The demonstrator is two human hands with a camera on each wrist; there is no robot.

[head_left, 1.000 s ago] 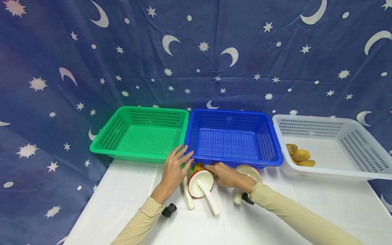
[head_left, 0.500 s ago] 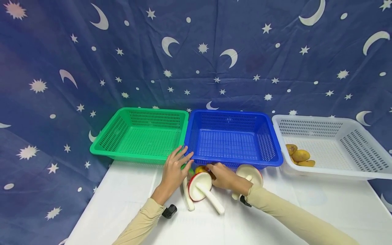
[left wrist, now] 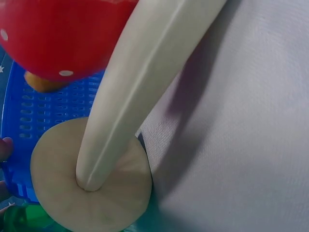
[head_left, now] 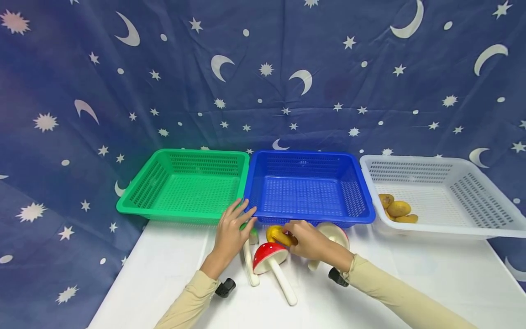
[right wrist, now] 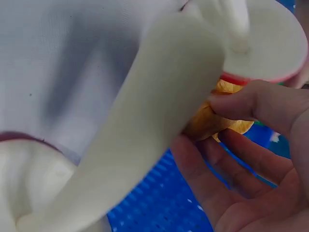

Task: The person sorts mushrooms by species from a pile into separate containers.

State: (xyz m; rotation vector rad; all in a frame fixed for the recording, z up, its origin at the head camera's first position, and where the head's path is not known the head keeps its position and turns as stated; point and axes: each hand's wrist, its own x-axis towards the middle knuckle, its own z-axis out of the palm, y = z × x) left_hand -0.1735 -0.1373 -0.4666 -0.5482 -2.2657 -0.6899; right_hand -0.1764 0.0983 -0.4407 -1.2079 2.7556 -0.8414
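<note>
In the head view my right hand [head_left: 309, 241] pinches a yellow-brown potato [head_left: 284, 237] between thumb and fingers, in front of the blue basket [head_left: 310, 214]. A second yellow-brown potato [head_left: 271, 232] lies against it, partly hidden. My left hand [head_left: 230, 233] has its fingers spread at the corner of the blue basket, above a toy mushroom with a green cap [head_left: 253, 236] and white stem. Between the hands lies a red-capped, white-dotted toy mushroom [head_left: 268, 254], its stem pointing toward me. Behind my right wrist is another red-rimmed mushroom [head_left: 334, 234], underside up.
A green basket [head_left: 182, 214] stands left of the blue one. The white basket [head_left: 444, 230] at the right holds several yellow-brown potatoes [head_left: 398, 209]. A white cloth [head_left: 164, 265] covers the table, and a star-patterned blue curtain [head_left: 246, 91] hangs behind.
The red mushroom has tipped from showing its pale underside to showing its red cap, and lies closer to me. The potatoes are more exposed, with one in my right hand's grip. The left hand stays.
</note>
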